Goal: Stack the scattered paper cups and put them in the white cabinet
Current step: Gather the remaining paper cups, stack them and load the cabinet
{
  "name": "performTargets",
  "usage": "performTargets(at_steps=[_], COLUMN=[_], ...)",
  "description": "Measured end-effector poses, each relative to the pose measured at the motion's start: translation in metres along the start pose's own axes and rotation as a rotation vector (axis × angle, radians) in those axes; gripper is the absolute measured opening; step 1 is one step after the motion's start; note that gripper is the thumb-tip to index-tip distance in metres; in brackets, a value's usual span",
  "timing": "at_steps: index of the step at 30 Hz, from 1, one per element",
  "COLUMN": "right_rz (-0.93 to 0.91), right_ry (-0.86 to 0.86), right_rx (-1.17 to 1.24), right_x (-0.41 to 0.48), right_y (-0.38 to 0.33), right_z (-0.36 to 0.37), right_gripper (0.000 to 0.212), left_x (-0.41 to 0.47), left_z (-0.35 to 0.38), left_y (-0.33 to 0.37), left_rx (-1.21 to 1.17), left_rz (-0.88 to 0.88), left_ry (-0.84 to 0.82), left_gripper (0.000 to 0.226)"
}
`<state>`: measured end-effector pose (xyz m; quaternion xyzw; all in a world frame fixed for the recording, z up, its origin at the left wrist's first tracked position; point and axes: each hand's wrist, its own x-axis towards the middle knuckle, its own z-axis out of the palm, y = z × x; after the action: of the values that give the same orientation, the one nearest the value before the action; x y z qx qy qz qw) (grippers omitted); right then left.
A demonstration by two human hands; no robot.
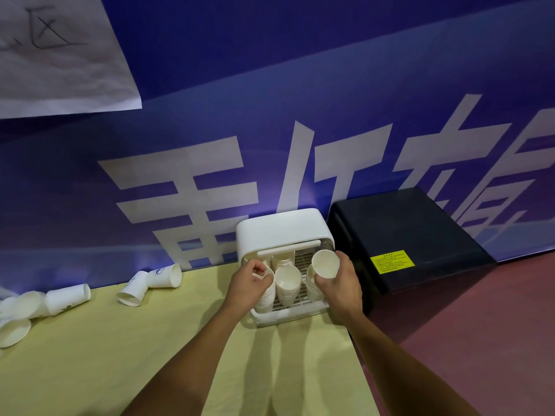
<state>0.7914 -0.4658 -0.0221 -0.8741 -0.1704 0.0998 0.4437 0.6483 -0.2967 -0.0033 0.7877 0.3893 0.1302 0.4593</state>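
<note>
Facing a blue banner wall [300, 85] bearing large white characters [186, 199]. Seeing a creased white paper sheet [60, 55] hanging at upper left. Looking down on a pale yellow tabletop [120, 355], and, rightward, a black box [405, 235] wearing a yellow label [392, 261] beside reddish-brown floor [480, 325].

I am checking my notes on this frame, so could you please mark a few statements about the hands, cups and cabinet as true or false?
1. The right hand holds a paper cup at the opening of the white cabinet. True.
2. Every cup is already in the cabinet. False: loose cups lie on their sides on the table, left of it.
3. The left hand pinches the top of a cup stack inside the cabinet. True.
4. The black box stands left of the cabinet. False: it stands right of it.
5. The cabinet is closed. False: it stands open.
</note>
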Motion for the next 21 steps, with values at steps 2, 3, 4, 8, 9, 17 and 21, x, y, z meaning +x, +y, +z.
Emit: performTargets(at_steps=[2,3,4,8,9,17,21], right_rz=[0.016,0.021,0.022,0.012,-0.022,-0.334,-0.474], right_ry=[-0.027,-0.046,-0.069,-0.164,-0.168,-0.159,-0.224], right_rx=[-0.062,-0.087,-0.105,-0.230,-0.289,-0.353,-0.339], right_x=[0.002,0.004,0.004,0.006,0.006,0.003,-0.008], right_y=[0.004,0.006,0.009,0.017,0.018,-0.004,-0.025], right_z=[0.005,0.008,0.011,0.018,0.018,0.012,0.027], right_gripper=[0.071,0.072,0.074,0.083,0.082,0.044,0.037], left_x=[0.001,0.001,0.001,-0.003,-0.004,-0.012,-0.024], left_z=[0.001,0.001,0.001,0.005,0.006,0.006,-0.001], left_y=[-0.001,-0.002,-0.002,-0.005,-0.005,0.000,-0.006], left_rx=[0.018,0.036,0.059,0.115,0.112,0.102,0.085], left_rz=[0.001,0.008,0.018,0.049,0.050,0.019,-0.018], left_ry=[0.006,0.005,-0.001,-0.023,-0.020,0.014,0.027], left_gripper=[0.018,0.018,0.017,0.015,0.015,0.017,0.020])
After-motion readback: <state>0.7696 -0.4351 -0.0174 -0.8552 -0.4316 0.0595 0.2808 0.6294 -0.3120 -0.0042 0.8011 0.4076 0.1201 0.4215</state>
